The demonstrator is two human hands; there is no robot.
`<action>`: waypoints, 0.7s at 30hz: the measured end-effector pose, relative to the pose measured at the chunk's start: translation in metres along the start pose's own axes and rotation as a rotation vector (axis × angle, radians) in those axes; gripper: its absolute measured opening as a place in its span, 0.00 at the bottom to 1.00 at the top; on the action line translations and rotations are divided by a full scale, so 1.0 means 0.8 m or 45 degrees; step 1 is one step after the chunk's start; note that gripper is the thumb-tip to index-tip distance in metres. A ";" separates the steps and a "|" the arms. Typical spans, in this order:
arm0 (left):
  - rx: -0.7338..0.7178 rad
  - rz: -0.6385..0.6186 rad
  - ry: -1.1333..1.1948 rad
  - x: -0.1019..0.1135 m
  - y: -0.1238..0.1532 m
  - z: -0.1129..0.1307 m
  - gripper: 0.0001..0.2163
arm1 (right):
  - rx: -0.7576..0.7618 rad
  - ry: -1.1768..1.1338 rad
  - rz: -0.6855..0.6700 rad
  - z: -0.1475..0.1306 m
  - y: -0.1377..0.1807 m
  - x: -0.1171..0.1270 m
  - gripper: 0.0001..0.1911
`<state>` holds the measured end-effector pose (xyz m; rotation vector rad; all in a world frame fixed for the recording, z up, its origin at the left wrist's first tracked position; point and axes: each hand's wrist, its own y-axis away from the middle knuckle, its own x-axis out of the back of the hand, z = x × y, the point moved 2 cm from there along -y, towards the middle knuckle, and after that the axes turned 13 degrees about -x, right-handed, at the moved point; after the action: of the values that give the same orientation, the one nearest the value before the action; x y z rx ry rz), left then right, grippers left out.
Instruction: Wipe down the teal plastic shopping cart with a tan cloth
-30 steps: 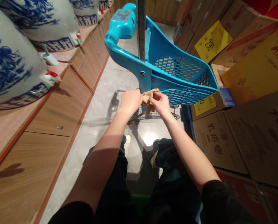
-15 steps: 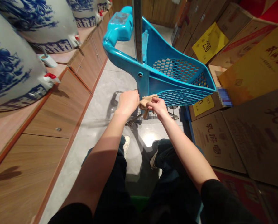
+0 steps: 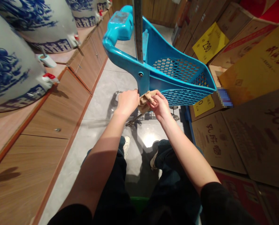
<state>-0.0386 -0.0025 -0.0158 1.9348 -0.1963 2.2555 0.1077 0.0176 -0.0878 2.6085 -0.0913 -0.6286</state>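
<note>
A blue plastic shopping cart basket [image 3: 177,78] with a perforated wall stands in front of me on a grey metal post [image 3: 137,31]. Both my hands are closed on a small tan cloth [image 3: 144,100] pressed against the basket's lower near corner. My left hand [image 3: 127,101] grips the cloth's left side. My right hand [image 3: 160,104] pinches its right side, just under the basket's mesh. My legs and shoes show below on the grey floor.
Large white-and-blue ceramic jars [image 3: 10,65] with taps sit on a wooden cabinet [image 3: 59,103] along the left. Stacked cardboard boxes [image 3: 247,125] with yellow price tags [image 3: 210,42] line the right. The cart's metal base [image 3: 153,116] rests on the tiled aisle floor [image 3: 106,103].
The hands and cloth dipped slightly and came back up against the basket's corner; the right hand has shifted its fingers over the cloth. The view tilted a little.
</note>
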 end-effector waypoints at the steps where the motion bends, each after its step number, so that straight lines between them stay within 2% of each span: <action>1: 0.004 0.003 0.007 -0.001 -0.001 0.000 0.21 | 0.007 -0.034 0.002 -0.003 0.000 0.002 0.24; 7: 0.075 0.072 0.081 -0.001 -0.003 -0.004 0.20 | 0.100 -0.116 0.053 -0.022 -0.007 0.024 0.19; 10: 0.094 0.111 0.104 0.000 -0.003 -0.005 0.20 | 0.210 -0.208 0.214 -0.045 -0.015 0.048 0.13; 13: 0.091 0.156 0.160 -0.001 -0.006 -0.004 0.19 | 0.357 -0.309 0.381 -0.076 -0.026 0.085 0.11; 16: 0.037 0.258 0.413 -0.007 -0.014 -0.006 0.19 | 0.433 -0.366 0.479 -0.100 -0.040 0.125 0.13; 18: -0.031 0.360 0.673 -0.013 -0.023 -0.008 0.19 | 0.448 -0.375 0.504 -0.103 -0.050 0.144 0.15; 21: -0.089 0.486 0.952 -0.021 -0.036 -0.010 0.20 | 0.540 -0.279 0.408 -0.093 -0.062 0.150 0.14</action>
<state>-0.0377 0.0262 -0.0337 0.9613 -0.5597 2.9801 0.2458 0.0725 -0.1007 2.8139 -0.7708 -0.8471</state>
